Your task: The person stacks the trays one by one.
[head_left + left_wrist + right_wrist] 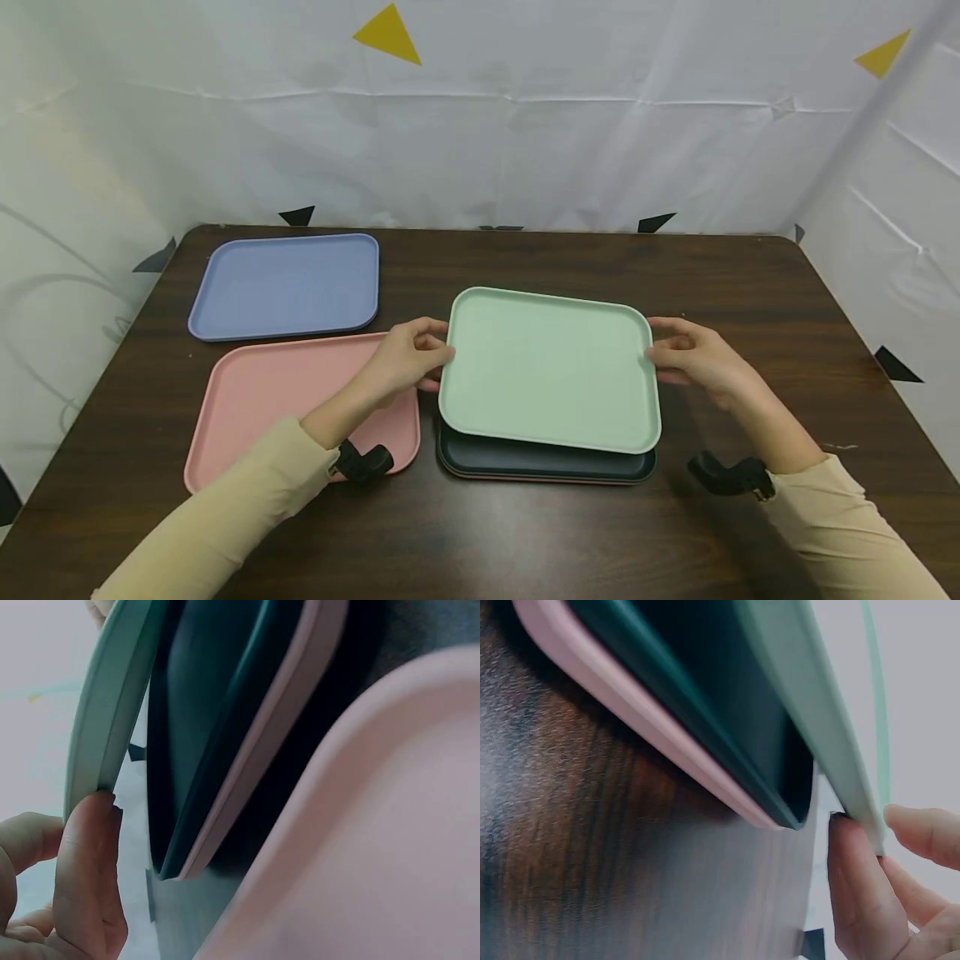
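A light green rectangular tray (551, 371) is held between both hands, raised above a dark green tray (547, 457). My left hand (414, 354) pinches its left short edge, thumb on top and fingers beneath. On the opposite short edge, my right hand (693, 358) grips it the same way. In the left wrist view the green tray (112, 697) stands apart from the dark tray (214, 690). Under the dark one lies a pink tray (630, 712), seen as a rim in the right wrist view. Most of this stack is hidden in the head view.
A separate pink tray (285, 392) lies on the dark wooden table (510, 542) at the left, partly under my left forearm. Behind it lies a blue tray (288, 287). White sheeting (487, 158) hangs behind the table's far edge and at both sides.
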Motion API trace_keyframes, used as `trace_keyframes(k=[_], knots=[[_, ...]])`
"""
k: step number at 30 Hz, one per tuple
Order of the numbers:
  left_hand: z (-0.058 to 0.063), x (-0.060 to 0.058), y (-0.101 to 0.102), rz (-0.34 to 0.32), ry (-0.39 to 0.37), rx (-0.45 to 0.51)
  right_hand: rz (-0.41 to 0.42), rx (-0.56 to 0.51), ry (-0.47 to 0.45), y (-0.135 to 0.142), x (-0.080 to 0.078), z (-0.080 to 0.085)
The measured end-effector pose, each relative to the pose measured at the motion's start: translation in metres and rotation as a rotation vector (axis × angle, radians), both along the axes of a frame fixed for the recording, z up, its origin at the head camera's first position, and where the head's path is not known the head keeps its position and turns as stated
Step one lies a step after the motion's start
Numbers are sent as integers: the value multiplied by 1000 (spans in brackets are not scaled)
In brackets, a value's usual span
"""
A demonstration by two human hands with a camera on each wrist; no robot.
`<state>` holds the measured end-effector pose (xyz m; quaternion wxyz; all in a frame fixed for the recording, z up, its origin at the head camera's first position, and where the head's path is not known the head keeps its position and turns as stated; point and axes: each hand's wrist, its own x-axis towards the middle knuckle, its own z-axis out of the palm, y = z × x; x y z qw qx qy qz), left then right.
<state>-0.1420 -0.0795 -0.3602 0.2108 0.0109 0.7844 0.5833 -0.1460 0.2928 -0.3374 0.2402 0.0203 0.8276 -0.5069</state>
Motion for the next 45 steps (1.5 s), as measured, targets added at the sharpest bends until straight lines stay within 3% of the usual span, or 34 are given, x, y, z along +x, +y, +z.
trace_keyframes(k=[10, 23, 33, 45], knots=[[-4, 7, 0, -35, -1, -9, -19, 63, 28, -4, 2, -4], [-8, 6, 1, 37, 10, -53, -5, 69, 25, -8, 4, -5], [-6, 7, -1, -9, 31, -106, -8, 51, -1, -11, 5, -8], [-6, 7, 2, -6, 41, -128, -6, 72, -28, -10, 4, -11]])
